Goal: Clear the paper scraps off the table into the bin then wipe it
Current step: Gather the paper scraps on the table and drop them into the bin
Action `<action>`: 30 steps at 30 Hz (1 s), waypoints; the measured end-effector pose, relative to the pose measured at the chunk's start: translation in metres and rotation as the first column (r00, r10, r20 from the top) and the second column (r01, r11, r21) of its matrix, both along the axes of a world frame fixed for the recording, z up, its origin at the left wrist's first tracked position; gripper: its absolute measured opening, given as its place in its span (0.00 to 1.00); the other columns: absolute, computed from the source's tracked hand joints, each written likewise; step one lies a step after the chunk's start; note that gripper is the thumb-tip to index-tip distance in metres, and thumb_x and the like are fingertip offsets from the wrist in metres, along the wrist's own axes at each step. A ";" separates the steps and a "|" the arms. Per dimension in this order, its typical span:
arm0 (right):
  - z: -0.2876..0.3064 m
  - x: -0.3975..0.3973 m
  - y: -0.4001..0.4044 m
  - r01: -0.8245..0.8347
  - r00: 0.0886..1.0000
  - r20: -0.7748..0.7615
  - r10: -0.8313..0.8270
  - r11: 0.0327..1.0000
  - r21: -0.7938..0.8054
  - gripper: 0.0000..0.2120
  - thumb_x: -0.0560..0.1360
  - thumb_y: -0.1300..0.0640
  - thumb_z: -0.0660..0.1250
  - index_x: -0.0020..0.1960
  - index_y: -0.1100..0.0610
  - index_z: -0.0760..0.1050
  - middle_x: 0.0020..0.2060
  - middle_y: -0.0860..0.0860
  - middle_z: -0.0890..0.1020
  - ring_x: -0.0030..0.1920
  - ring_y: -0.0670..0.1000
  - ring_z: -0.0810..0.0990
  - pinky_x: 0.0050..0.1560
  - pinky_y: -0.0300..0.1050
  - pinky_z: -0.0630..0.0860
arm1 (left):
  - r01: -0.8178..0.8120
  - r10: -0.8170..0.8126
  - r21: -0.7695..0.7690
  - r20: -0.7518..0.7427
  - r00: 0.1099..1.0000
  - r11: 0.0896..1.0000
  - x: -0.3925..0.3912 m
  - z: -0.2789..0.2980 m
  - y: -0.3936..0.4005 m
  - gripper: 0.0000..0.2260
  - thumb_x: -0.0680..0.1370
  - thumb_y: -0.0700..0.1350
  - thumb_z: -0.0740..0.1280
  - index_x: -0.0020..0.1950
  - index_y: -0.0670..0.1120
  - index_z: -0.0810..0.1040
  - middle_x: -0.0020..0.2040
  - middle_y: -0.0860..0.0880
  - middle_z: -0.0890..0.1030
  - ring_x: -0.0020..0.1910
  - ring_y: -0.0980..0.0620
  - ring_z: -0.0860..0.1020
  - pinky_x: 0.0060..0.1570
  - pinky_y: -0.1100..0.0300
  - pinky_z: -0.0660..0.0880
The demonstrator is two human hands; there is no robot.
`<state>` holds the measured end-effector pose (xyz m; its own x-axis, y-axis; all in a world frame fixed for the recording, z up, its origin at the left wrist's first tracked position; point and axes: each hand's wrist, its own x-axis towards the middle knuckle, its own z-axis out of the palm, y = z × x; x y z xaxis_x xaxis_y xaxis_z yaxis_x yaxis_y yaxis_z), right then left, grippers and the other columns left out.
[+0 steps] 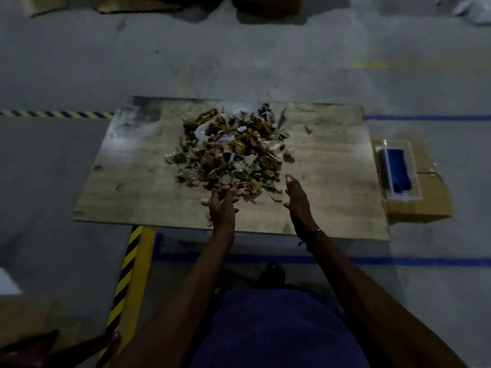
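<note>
A heap of brown, grey and white paper scraps (230, 150) lies in the middle of a low wooden table (132, 187). My left hand (222, 205) hovers at the heap's near edge with relaxed, slightly bent fingers, holding nothing. My right hand (297, 201) stands on edge just right of it, fingers straight, palm facing the heap. A few stray scraps (308, 129) lie apart from the heap. No bin is clearly in view.
A cardboard box (430, 200) stands at the table's right end with a clear tray holding a blue cloth (397, 171) on top. Yellow-black hazard tape (125, 285) and blue floor lines (398, 260) run near the table. Cardboard lies at the bottom left.
</note>
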<state>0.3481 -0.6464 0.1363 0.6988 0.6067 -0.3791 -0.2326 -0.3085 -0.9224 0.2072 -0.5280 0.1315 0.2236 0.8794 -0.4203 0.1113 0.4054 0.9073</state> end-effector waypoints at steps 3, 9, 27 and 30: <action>-0.004 0.011 0.019 -0.068 0.997 0.042 0.069 0.997 -0.039 0.35 0.81 0.30 0.59 0.81 0.48 0.65 0.81 0.50 0.67 0.79 0.54 0.67 0.77 0.60 0.67 | -0.035 0.038 0.042 -0.057 0.998 0.998 0.001 -0.004 0.016 0.04 0.85 0.46 0.66 0.59 0.49 0.77 0.54 0.48 0.83 0.51 0.48 0.83 0.42 0.55 0.77; -0.021 0.027 0.050 -0.150 0.970 0.165 0.178 0.974 -0.170 0.27 0.88 0.44 0.55 0.83 0.54 0.61 0.82 0.54 0.64 0.80 0.57 0.65 0.80 0.59 0.63 | -0.039 0.075 0.178 -0.203 0.976 0.983 0.000 -0.013 0.059 0.09 0.83 0.43 0.69 0.63 0.43 0.80 0.58 0.43 0.83 0.54 0.48 0.80 0.48 0.56 0.78; -0.103 0.029 0.143 -0.058 0.954 0.246 0.173 0.909 -0.413 0.24 0.88 0.49 0.58 0.81 0.58 0.66 0.81 0.58 0.65 0.82 0.59 0.60 0.83 0.56 0.54 | 0.774 -0.597 0.134 -0.561 0.574 0.619 0.026 -0.091 0.221 0.34 0.81 0.55 0.72 0.83 0.48 0.64 0.84 0.41 0.59 0.82 0.40 0.59 0.79 0.43 0.63; -0.092 0.008 0.146 0.010 0.961 0.258 0.097 0.923 -0.384 0.23 0.88 0.49 0.58 0.81 0.56 0.67 0.82 0.55 0.65 0.81 0.55 0.61 0.79 0.46 0.55 | 0.842 -0.651 0.158 -0.567 0.505 0.515 0.027 -0.097 0.206 0.33 0.82 0.56 0.71 0.83 0.49 0.64 0.84 0.43 0.59 0.83 0.41 0.59 0.78 0.42 0.64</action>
<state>0.3560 -0.5001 0.0442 0.7822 0.4872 -0.3883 0.0278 -0.6499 -0.7595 0.2339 -0.3219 0.0348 0.7742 0.5414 -0.3277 0.5691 -0.3692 0.7347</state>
